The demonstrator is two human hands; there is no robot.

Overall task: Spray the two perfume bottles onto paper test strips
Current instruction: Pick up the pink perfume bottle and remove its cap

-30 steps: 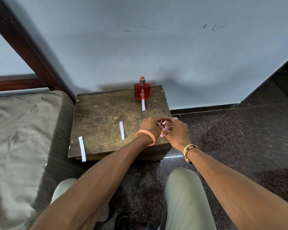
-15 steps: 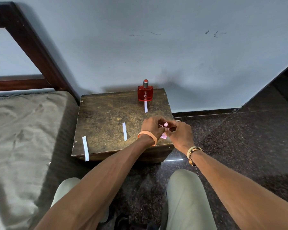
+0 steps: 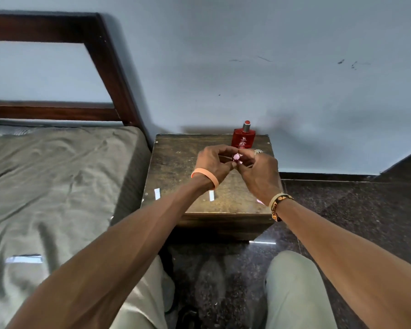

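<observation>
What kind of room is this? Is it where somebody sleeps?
Probably a bedroom. There is a mattress with a wooden headboard, and a small wooden stand beside it against the wall, with a red perfume bottle on top.

red bottle [image 3: 243, 138] upright, pink bottle [image 3: 236, 157] held

Dim soft light, faint shadows on wall [image 3: 294, 91], glare streak on floor [image 3: 262, 242], bent edges, mild blur
</observation>
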